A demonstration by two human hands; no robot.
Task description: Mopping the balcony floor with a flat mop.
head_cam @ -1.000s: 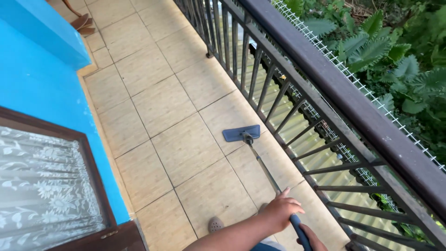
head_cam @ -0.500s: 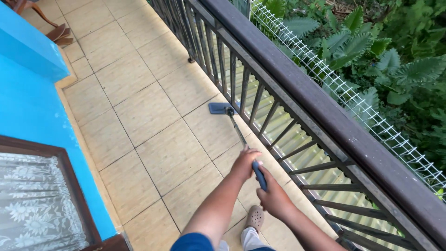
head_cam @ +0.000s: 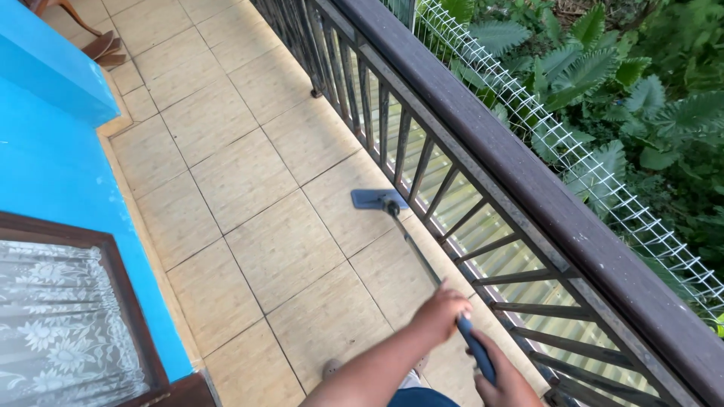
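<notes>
Both hands are closed on the mop handle (head_cam: 422, 260): the left hand (head_cam: 441, 313) higher on the shaft, the right hand (head_cam: 505, 380) lower on its blue end; the flat mop head (head_cam: 377, 199) lies on the tiled floor (head_cam: 234, 173) just beside the railing (head_cam: 467, 151). It seems a mopping stroke along the railing; the next move needs an even pull, clear of the bars.

We see a dark railing (head_cam: 528, 188) beside beige floor tiles (head_cam: 226, 173). A blue wall (head_cam: 53, 166) stands opposite. Green ferns (head_cam: 626, 83) grow beyond.
</notes>
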